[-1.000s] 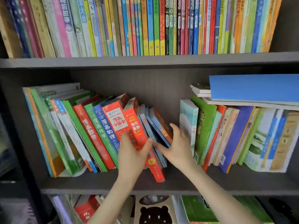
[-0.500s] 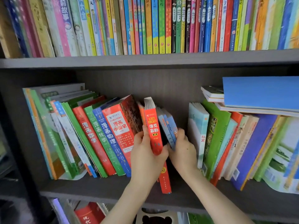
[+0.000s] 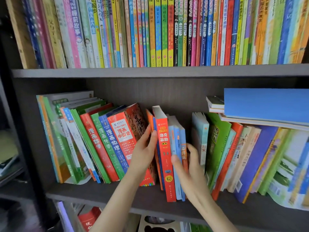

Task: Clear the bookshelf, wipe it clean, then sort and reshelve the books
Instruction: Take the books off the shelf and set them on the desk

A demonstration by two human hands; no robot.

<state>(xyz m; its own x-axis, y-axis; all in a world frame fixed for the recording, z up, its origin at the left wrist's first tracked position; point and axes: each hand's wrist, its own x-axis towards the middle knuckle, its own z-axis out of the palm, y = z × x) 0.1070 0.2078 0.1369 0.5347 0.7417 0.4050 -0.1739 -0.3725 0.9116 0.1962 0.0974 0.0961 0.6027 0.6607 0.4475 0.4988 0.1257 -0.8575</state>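
Setting: dark grey-brown bookshelf [image 3: 150, 72], seen from the front, with three levels in view.
Left hand: left hand [image 3: 143, 151] reaches up from below with its fingers straight, laid flat in the gap between the thick red book [image 3: 122, 139] and the red book [image 3: 163, 144]; it grips nothing.
Right hand: right hand [image 3: 187, 168] is blurred; its thumb lies across the spines of the blue books [image 3: 175, 139] and its fingers stand at the right side of that group. Whether it pinches them or only touches them, I cannot tell.
Red book: stands nearly upright near the middle of the middle shelf [image 3: 93, 195], its foot close to the front edge, with the blue books pressed against its right side.
Thick red book: leans to the left, just left of the left hand, its cover facing the hand.
Leaning books: leaning books [image 3: 93, 143] in red, green and blue tilt to the left, filling the left end of the middle shelf.
Right group: more books [image 3: 250, 156] lean at the right end, apart from the blue books by a narrow gap.
Flat stack: a wide blue book [image 3: 267, 104] lies flat on top of the right group, with smaller ones under and beside it.
Top shelf: a tight row of upright books [image 3: 158, 30] spans the whole width.
Bottom shelf: a few books [image 3: 88, 220] show below the front edge, mostly hidden.
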